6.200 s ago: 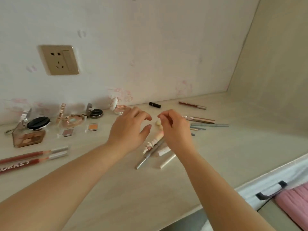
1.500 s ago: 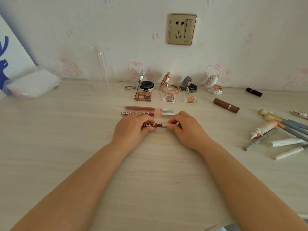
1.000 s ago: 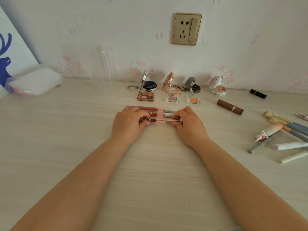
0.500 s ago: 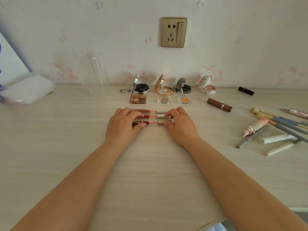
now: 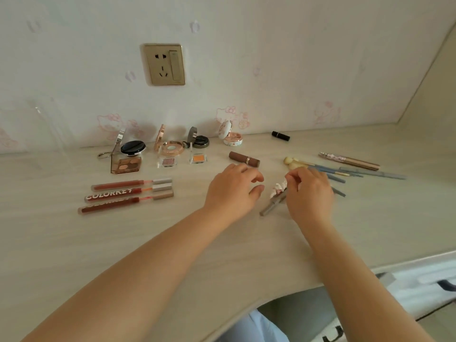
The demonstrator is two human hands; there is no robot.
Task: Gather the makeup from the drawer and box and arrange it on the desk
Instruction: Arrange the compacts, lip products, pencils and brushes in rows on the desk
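Observation:
Three red lip gloss tubes point(image 5: 128, 193) lie side by side on the desk point(image 5: 74, 243), left of both hands. My left hand point(image 5: 234, 188) hovers just below a brown lipstick point(image 5: 244, 159), fingers loosely curled and holding nothing. My right hand point(image 5: 308, 191) is over the pile of pens and brushes point(image 5: 345, 172), its fingers curled at a pink tube with a ruffled white end point(image 5: 278, 188). Most of that tube is hidden under the hand, so a grip cannot be made out. A grey pen point(image 5: 271, 206) lies under it.
Open compacts and small eyeshadow pans point(image 5: 170, 149) line the wall, with a black lipstick point(image 5: 280, 136) at their right. A rose-gold pen point(image 5: 349, 160) lies far right. A clear cylinder point(image 5: 49, 124) stands at the left. The desk's front edge curves above a drawer point(image 5: 431, 280).
Both hands let go of the lip gloss tubes, which now lie in a row, and moved right to the pile of pens and brushes. The view turned right too.

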